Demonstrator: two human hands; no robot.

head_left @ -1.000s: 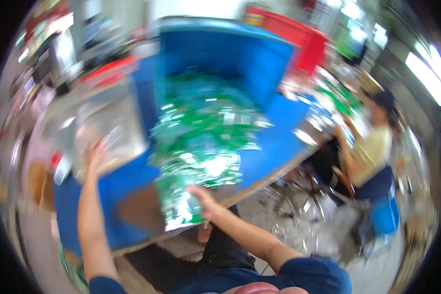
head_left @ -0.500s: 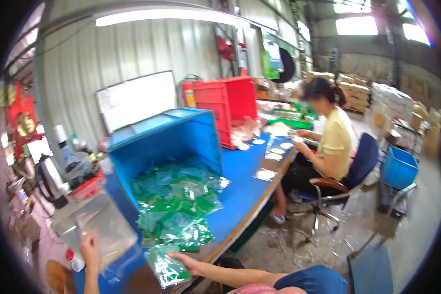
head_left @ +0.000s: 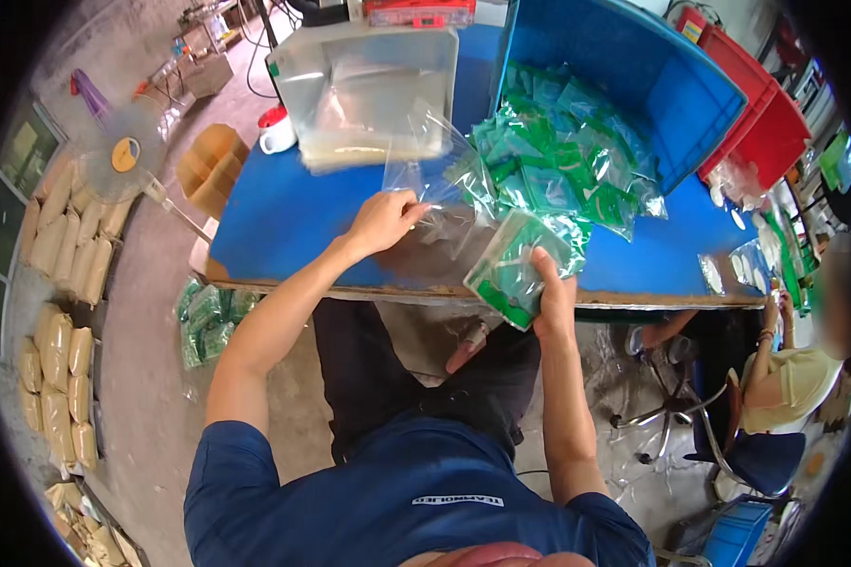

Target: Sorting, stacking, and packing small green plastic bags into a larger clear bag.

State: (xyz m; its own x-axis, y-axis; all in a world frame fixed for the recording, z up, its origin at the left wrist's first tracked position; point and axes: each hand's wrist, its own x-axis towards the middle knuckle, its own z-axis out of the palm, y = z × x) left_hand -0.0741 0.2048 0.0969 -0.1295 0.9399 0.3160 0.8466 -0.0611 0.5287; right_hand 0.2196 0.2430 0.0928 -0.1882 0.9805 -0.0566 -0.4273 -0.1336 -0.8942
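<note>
My left hand point(head_left: 388, 222) is closed in a pinch at the edge of a clear plastic bag point(head_left: 454, 156), which spreads to the right above the table edge. My right hand point(head_left: 556, 298) grips a flat green-and-clear packet point(head_left: 520, 265), thumb on top, tilted over the table's front edge; whether it is a stack of several I cannot tell. Just beyond lies a heap of similar green packets point(head_left: 548, 170), spilling from a blue crate point(head_left: 633, 71) tipped on its side. Past the left hand, a stack of clear bags point(head_left: 364, 94) rests on the blue table point(head_left: 303, 227).
A white cup with a red lid point(head_left: 275, 130) stands at the table's left. Beyond the blue crate is a red crate point(head_left: 761, 113). On the right a co-worker point(head_left: 790, 378) sits at the same table. Bagged green packets point(head_left: 213, 317) lie on the floor, with a fan point(head_left: 123, 156) further left.
The view has swung left and down. My left hand has come from the clear bag stack towards the right hand, with a clear bag in its fingers. My right hand still holds the green packet.
</note>
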